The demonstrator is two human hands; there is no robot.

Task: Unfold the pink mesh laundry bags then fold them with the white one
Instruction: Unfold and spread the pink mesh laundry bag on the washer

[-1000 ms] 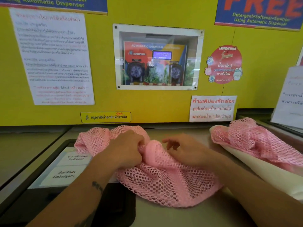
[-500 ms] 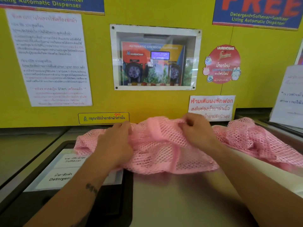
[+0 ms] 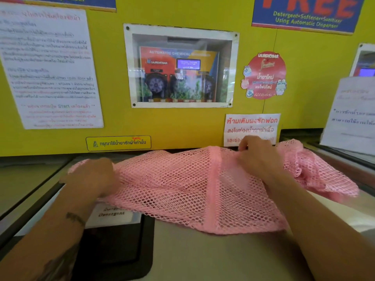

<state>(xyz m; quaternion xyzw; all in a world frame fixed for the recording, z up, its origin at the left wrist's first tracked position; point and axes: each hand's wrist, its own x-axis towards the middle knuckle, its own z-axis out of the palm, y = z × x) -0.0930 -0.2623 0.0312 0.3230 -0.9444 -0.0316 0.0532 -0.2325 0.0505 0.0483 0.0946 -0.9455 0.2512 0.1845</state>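
Note:
A pink mesh laundry bag (image 3: 182,187) is stretched wide just above the grey machine top (image 3: 203,256), its lower edge hanging loose. My left hand (image 3: 95,177) grips its left end, and my right hand (image 3: 257,157) pinches its upper right edge near the wall. A second pink mesh bag (image 3: 316,169) lies crumpled behind my right arm. It rests on the white bag (image 3: 345,213), of which only a strip shows under my right forearm.
A black detergent drawer lid (image 3: 113,250) with white labels is set in the machine top at the left, partly under the bag. The yellow wall (image 3: 182,126) with posters and a dispenser window stands close behind. A paper notice (image 3: 351,114) leans at the right.
My hands have pulled apart, the right one moving up and right toward the wall. The pink bag went from a bunched heap to a wide stretched sheet.

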